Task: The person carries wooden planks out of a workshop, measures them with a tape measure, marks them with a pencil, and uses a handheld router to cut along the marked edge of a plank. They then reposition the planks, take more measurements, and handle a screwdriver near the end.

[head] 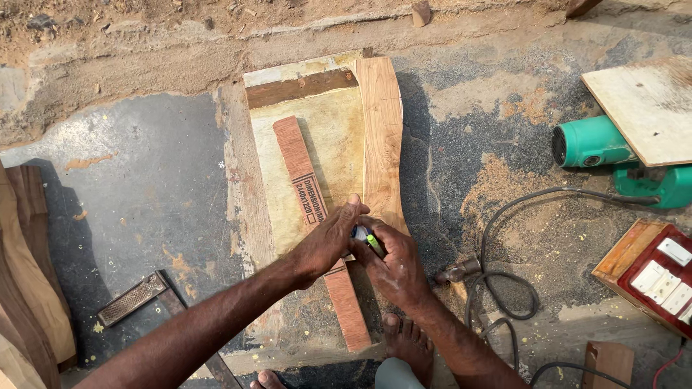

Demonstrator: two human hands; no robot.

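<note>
Hands met over the narrow reddish plywood strip (317, 216), which lay slanted on a pale rectangular board (328, 137) on the dusty concrete floor (144, 180). The left hand (324, 245) pressed flat on the strip's middle, fingers spread, pinning it rather than gripping it. The right hand (396, 266), just right of the strip, was closed around a small green-and-white marker (367, 239), its tip down at the strip's right edge.

Right of the strip, touching the right hand, stood a curved light-brown wooden piece (382, 130); its waisted edge ran alongside the pale board. A dark wooden batten (299, 88) crossed the board beyond the strip's far end. The strip's near end overhung the board and ended beside a bare foot (407, 338).

Left of the strip the floor lay open as far as a flat metal rasp (132, 299) and stacked wooden planks (25, 266). Right of the strip room was tighter: a black cable (504, 288) looped near, with a green power tool (605, 155) and a red switch box (652, 274) farther out. Sawdust covered that side.
</note>
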